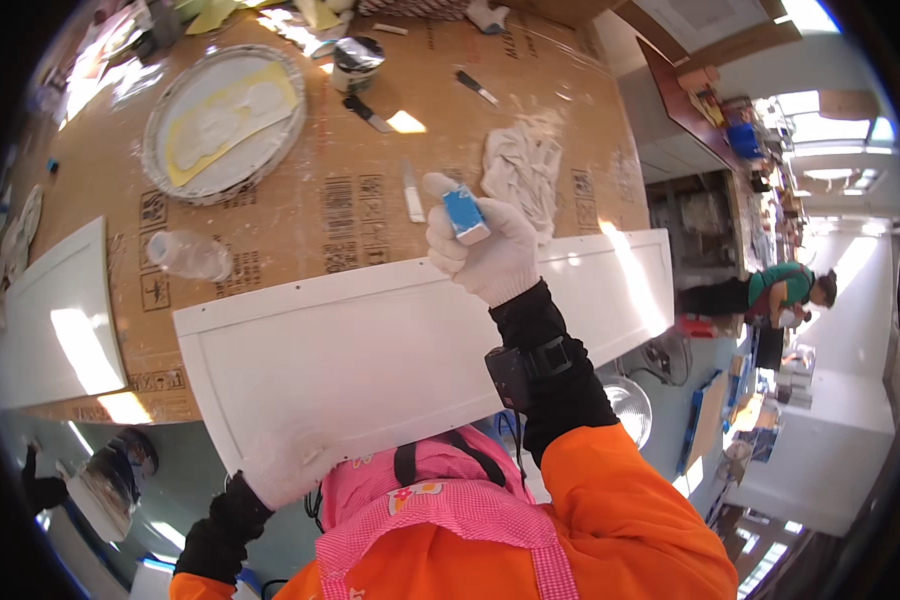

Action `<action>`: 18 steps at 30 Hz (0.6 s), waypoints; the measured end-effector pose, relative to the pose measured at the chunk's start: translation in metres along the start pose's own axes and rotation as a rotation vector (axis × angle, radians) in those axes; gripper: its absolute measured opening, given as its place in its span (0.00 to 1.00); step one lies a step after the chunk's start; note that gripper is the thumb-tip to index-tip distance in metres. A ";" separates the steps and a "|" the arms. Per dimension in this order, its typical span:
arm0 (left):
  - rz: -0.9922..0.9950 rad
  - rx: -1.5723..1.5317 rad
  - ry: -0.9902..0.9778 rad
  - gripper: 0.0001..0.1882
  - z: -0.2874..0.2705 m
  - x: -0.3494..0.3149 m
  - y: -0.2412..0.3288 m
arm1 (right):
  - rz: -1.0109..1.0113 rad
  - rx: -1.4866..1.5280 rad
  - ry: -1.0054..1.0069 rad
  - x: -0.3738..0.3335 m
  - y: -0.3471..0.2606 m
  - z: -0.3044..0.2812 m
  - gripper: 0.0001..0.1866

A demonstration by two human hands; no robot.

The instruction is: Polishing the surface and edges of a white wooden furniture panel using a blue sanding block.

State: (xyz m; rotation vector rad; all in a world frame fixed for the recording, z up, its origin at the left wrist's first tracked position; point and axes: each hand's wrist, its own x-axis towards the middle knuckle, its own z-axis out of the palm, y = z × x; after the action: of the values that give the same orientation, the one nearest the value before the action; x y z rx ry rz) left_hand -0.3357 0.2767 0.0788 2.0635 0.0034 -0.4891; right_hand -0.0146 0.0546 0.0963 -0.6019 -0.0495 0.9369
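Note:
A white panel (370,335) with a raised rim lies along the near edge of the cardboard-covered table. My right hand (495,252), in a white glove, is raised over the panel's far edge and grips a small blue block with a pale side, which looks like a sanding block (463,213). My left hand (288,467), also gloved, lies flat on the panel's near left corner, its fingers stretched out and somewhat washed out by glare. Just beyond my right hand are a crumpled white cloth (522,175) and a white-handled scraper (413,192).
A round tray (157,150) holding a yellow, white-smeared sheet stands far left, near a dark-lidded can (357,65). Two black-handled scrapers, a clear plastic cup (188,254) and another white panel (55,310) share the table. A person in green (790,287) stands off right; a fan (665,357) is nearer.

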 end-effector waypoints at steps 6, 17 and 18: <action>0.035 -0.132 -0.359 0.11 0.099 0.070 0.097 | -0.021 0.030 0.365 -0.195 -0.076 -0.125 0.27; 0.109 0.483 0.320 0.33 0.199 0.324 0.146 | -0.362 -0.908 1.244 -0.482 -0.291 -0.340 0.15; 0.172 0.640 0.328 0.39 0.198 0.348 0.144 | -0.363 -1.021 1.246 -0.496 -0.299 -0.356 0.16</action>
State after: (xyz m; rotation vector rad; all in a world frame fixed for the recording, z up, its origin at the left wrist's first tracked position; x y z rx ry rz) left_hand -0.0544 -0.0302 -0.0083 2.7204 -0.1520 -0.0311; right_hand 0.0119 -0.6231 0.0558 -1.9617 0.4932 -0.0117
